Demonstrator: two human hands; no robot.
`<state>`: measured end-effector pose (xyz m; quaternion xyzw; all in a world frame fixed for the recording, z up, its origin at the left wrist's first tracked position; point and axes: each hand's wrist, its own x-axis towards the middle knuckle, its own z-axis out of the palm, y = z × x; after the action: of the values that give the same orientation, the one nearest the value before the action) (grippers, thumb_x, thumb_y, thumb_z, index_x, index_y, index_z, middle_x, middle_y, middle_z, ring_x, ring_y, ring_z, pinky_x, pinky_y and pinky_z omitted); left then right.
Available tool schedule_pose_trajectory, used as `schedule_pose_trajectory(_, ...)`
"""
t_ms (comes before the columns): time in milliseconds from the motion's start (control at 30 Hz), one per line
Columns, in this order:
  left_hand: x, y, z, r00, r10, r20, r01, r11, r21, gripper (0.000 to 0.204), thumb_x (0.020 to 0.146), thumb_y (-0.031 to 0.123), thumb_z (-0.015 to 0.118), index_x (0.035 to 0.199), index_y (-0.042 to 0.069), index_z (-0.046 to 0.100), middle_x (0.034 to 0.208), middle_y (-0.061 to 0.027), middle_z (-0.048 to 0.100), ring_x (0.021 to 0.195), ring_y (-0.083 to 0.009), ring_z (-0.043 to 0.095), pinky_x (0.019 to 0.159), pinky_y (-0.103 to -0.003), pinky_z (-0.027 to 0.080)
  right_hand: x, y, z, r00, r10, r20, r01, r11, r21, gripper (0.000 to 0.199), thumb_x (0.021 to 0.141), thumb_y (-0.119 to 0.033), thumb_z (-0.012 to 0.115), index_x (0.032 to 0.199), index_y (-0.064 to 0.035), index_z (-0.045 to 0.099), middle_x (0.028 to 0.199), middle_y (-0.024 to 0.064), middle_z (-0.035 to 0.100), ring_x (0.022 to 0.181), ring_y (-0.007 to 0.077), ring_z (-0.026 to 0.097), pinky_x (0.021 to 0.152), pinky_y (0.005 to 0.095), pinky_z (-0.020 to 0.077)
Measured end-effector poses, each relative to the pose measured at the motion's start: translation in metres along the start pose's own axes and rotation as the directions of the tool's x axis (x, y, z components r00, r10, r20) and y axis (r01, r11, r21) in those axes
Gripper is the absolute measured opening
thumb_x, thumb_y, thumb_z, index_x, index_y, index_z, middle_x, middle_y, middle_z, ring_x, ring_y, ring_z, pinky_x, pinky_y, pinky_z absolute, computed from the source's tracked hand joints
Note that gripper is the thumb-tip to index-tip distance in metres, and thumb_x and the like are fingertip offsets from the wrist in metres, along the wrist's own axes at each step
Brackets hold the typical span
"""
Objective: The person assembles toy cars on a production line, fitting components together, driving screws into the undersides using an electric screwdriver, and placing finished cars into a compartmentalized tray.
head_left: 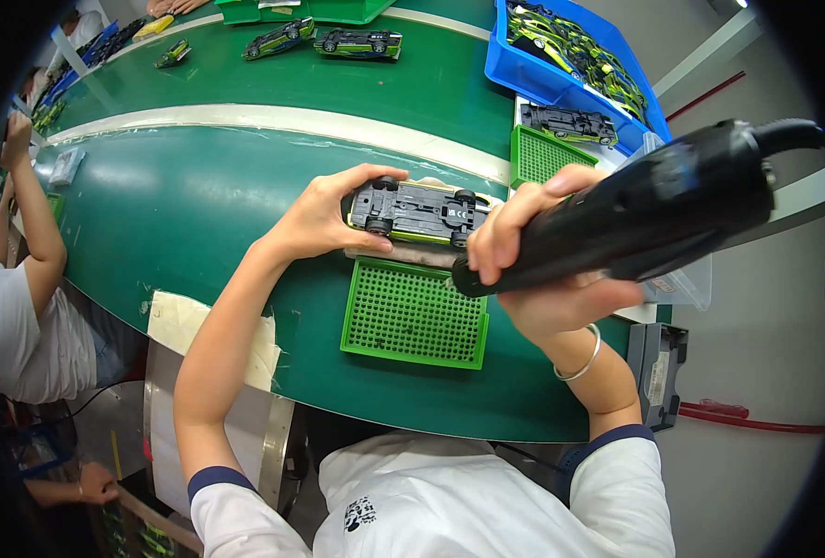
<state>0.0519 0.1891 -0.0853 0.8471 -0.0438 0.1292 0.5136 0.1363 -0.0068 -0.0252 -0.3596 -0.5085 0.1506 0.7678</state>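
A toy car (419,213) lies upside down on a pale pad (412,255), its dark underside and wheels facing up. Around its left end, my left hand (324,216) is closed, thumb on the near side and fingers on the far side. My right hand (547,251) grips a black corded electric screwdriver (649,209), tilted over the right end of the car. The screwdriver and hand hide that end, so I cannot tell whether the bit touches it. Just in front of the car sits a green perforated tray (416,314) with small dark bits in some of its holes.
A blue bin (575,79) full of toy car bodies stands at the far right. Near it are another upturned car (568,125) and a second green tray (544,156). More cars (357,44) rest beyond the white strip (273,117). A co-worker (36,279) sits at the left.
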Motion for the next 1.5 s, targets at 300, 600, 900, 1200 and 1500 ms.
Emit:
schedule_pose_trajectory(300,-0.002,-0.013,-0.006,0.999,0.041,0.021,-0.038,0.989,-0.141,0.082,0.054,0.020,0.079,0.125,0.004,0.040,0.119,-0.0102,0.050,0.111,-0.0206,0.047,0.097,-0.032,0.036,-0.016,0.012,0.010,0.978,0.207,0.004,-0.206,0.977,-0.049,0.080,0.063,-0.077,0.041,0.105,-0.0092,0.030,0.059,0.0063,0.045,0.044,0.0142,0.046,0.042,0.0262,0.0414)
schedule_pose_trajectory(600,-0.002,-0.009,-0.018,0.979,-0.081,0.187,0.122,0.968,-0.219,0.077,0.057,0.017,0.077,0.124,0.004,0.042,0.119,-0.0095,0.049,0.108,-0.0187,0.047,0.096,-0.031,0.035,-0.018,0.016,0.011,0.964,0.265,0.014,-0.264,0.964,-0.033,0.078,0.065,-0.075,0.043,0.103,-0.0092,0.030,0.059,0.0068,0.045,0.044,0.0140,0.046,0.041,0.0258,0.0406)
schedule_pose_trajectory(900,-0.003,-0.008,-0.022,0.982,-0.031,0.184,0.079,0.963,-0.258,0.076,0.058,0.014,0.075,0.125,0.004,0.041,0.123,-0.0105,0.046,0.115,-0.0198,0.041,0.101,-0.032,0.029,-0.016,0.017,0.011,0.966,0.257,0.042,-0.254,0.965,-0.058,0.078,0.064,-0.076,0.043,0.102,-0.0088,0.029,0.060,0.0066,0.044,0.044,0.0139,0.045,0.041,0.0256,0.0406)
schedule_pose_trajectory(1200,-0.005,-0.014,-0.026,0.975,-0.056,0.215,0.109,0.964,-0.244,0.072,0.064,0.019,0.072,0.127,0.004,0.040,0.126,-0.0103,0.044,0.116,-0.0191,0.040,0.101,-0.031,0.028,0.008,0.001,0.016,0.990,0.132,0.040,-0.129,0.989,-0.075,0.085,0.059,-0.080,0.040,0.102,-0.0068,0.030,0.058,0.0085,0.046,0.041,0.0154,0.046,0.042,0.0267,0.0434)
schedule_pose_trajectory(1500,-0.004,-0.015,-0.021,0.952,-0.192,0.236,0.270,0.894,-0.359,0.046,0.081,0.023,0.059,0.122,0.008,0.047,0.086,-0.0012,0.051,0.081,-0.0093,0.044,0.077,-0.024,0.038,0.076,0.014,0.039,0.998,0.053,0.026,-0.045,0.968,-0.248,0.087,0.064,-0.081,0.028,0.105,-0.0040,0.031,0.062,0.0084,0.046,0.047,0.0163,0.048,0.045,0.0267,0.0424)
